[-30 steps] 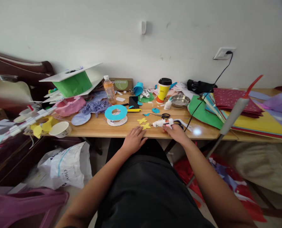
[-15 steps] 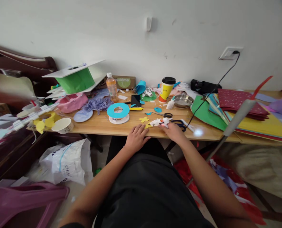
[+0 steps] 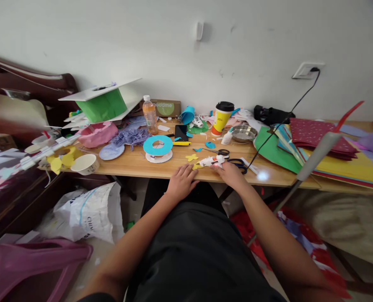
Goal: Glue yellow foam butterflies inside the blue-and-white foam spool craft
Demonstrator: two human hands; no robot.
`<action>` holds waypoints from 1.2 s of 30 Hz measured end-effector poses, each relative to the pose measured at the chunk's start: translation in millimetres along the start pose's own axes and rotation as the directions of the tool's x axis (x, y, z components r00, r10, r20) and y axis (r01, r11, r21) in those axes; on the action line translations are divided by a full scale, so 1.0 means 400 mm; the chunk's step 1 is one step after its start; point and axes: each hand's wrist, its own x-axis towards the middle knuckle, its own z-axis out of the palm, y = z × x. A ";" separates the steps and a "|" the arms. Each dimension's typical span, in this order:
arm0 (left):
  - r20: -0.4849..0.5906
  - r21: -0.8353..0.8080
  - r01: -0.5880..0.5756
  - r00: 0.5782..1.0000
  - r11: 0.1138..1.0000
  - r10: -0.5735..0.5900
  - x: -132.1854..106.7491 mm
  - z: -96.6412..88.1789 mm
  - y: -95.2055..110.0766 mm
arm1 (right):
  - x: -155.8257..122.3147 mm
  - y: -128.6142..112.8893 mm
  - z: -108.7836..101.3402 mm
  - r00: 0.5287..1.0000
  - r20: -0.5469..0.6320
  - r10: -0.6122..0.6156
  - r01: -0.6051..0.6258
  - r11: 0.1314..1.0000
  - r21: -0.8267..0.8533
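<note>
My right hand (image 3: 229, 173) grips a white glue gun (image 3: 213, 160) at the front edge of the wooden table (image 3: 133, 165); its nozzle points left at a small yellow foam flower (image 3: 197, 166). My left hand (image 3: 181, 181) lies flat on the table edge with fingers spread, its fingertips touching that flower. A second yellow flower (image 3: 191, 157) lies just behind. The gun's black cord (image 3: 281, 121) runs up to a wall socket (image 3: 307, 70).
Scissors (image 3: 237, 162), a blue foam ring (image 3: 158, 145) on a white disc, a black phone (image 3: 181, 132), a yellow cup (image 3: 221, 117), a drink bottle (image 3: 149, 114), a metal bowl (image 3: 243, 134) and coloured paper sheets (image 3: 325, 147) crowd the table. A white bag (image 3: 89, 214) sits on the floor left.
The glue gun has tipped lower, nozzle down toward the flower by my left fingertips. My head has shifted, sliding the scene slightly right and up.
</note>
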 end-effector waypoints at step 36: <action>0.002 -0.091 0.034 0.999 0.995 -0.034 -0.001 0.000 -0.012 | -0.023 0.011 -0.011 0.997 0.023 -0.069 0.067 0.994 0.089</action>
